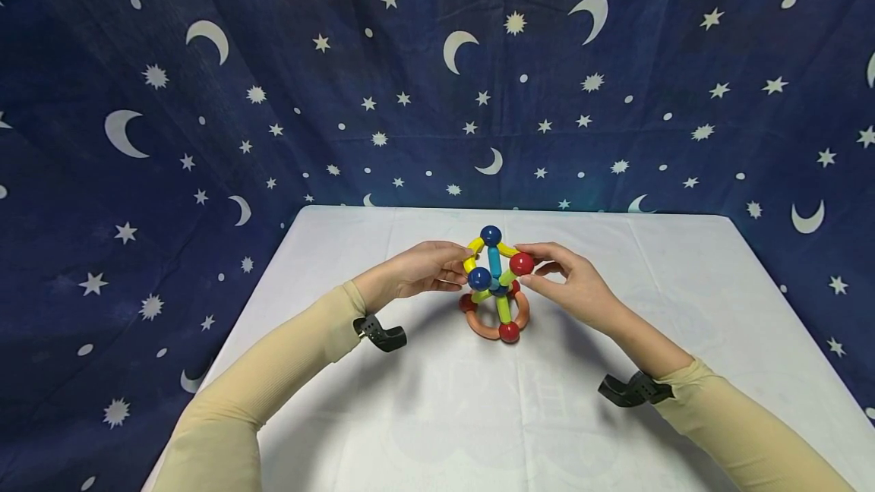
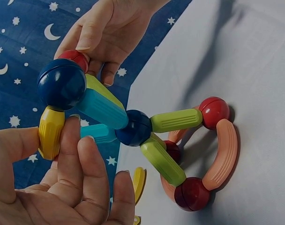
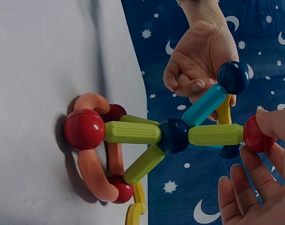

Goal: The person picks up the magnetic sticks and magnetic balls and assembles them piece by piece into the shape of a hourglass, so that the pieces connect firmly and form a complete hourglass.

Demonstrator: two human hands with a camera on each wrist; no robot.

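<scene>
A ball-and-rod building toy stands on the white table, with a dark blue centre ball (image 3: 173,135) joining light blue and lime green rods (image 3: 133,132). Its base is a ring of salmon curved rods (image 2: 221,154) and red balls. My left hand (image 1: 431,268) pinches a yellow curved rod (image 2: 51,133) between thumb and fingers, beside an upper blue ball (image 2: 62,84). The right hand (image 1: 570,283) holds the upper red ball (image 3: 258,134) at the end of a green rod, thumb on one side and fingertips on the other. Its remaining fingers are spread loosely.
Yellow curved pieces (image 3: 134,213) lie on the table beyond the toy. A white cloth (image 1: 437,416) covers the table. A dark blue curtain with moons and stars (image 1: 410,82) hangs behind and to the sides. Black straps (image 1: 632,389) sit at both wrists.
</scene>
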